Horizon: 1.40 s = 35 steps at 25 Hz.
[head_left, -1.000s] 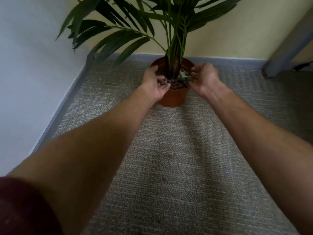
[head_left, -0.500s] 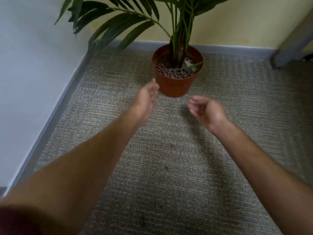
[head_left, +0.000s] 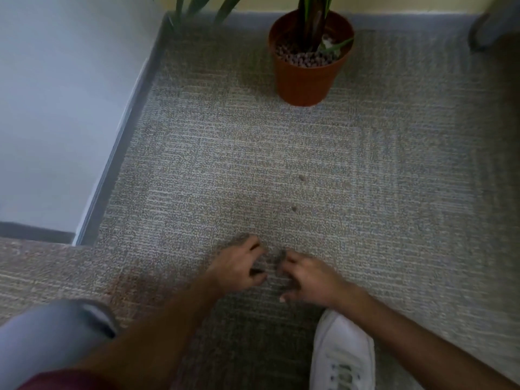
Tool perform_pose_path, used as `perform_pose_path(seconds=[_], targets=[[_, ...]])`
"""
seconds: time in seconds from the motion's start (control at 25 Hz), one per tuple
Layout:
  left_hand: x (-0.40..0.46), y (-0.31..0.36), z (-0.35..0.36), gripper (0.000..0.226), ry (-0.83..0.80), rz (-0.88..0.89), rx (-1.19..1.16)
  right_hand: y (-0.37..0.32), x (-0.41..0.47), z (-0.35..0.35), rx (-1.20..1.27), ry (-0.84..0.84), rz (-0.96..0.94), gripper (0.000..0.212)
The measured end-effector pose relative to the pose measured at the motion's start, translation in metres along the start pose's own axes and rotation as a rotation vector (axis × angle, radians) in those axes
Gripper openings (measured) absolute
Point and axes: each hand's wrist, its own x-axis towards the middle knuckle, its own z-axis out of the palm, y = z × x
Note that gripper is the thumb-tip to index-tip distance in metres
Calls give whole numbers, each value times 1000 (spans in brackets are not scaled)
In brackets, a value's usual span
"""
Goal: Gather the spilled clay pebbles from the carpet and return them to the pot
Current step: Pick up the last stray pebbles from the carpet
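Observation:
The terracotta pot [head_left: 305, 83] with a palm stands at the far edge of the grey carpet, its top filled with brown clay pebbles [head_left: 304, 58]. Two stray pebbles [head_left: 301, 177] [head_left: 293, 208] lie on the carpet between the pot and my hands. My left hand [head_left: 239, 267] and my right hand [head_left: 308, 278] are down on the carpet close together, fingers curled and apart. A few dark pebbles [head_left: 278, 257] show blurred between the fingertips. I cannot tell whether any are pinched.
A white wall and grey skirting [head_left: 112, 164] run along the left, with a corner at the near left. My white shoe [head_left: 342, 353] is just behind my right hand and my knee [head_left: 53, 336] is at the lower left. A grey leg [head_left: 489, 26] stands far right.
Both hands left the pot, drew back toward me and dropped onto the carpet near my shoe. The view tilted down, so the pot now sits at the top.

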Motion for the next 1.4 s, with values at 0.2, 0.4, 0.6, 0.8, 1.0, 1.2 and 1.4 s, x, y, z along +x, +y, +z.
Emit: perform_pose_path(seconds=[0.2,0.4,0.6,0.8,1.0,1.2,1.4], targets=[[-28,20,28,36,-20,97,14,-24,-14,41,-114,106,-5,33],[-18,28,22,15,46,-21,-170,-21,-5,31,104,304,141,16],[-1,33,13,6,39,-338,-264,-17,11,25,22,326,180,32],[4,28,9,4,89,-433,-441,-16,17,28,-57,307,34,17],[8,23,-6,28,280,-785,-1746,-16,11,41,-205,184,-177,14],[23,21,-29,17,317,-591,-2322,-7,16,26,-3,266,-143,9],[50,36,-52,28,192,-364,-2374,40,35,-23,1151,591,420,14]])
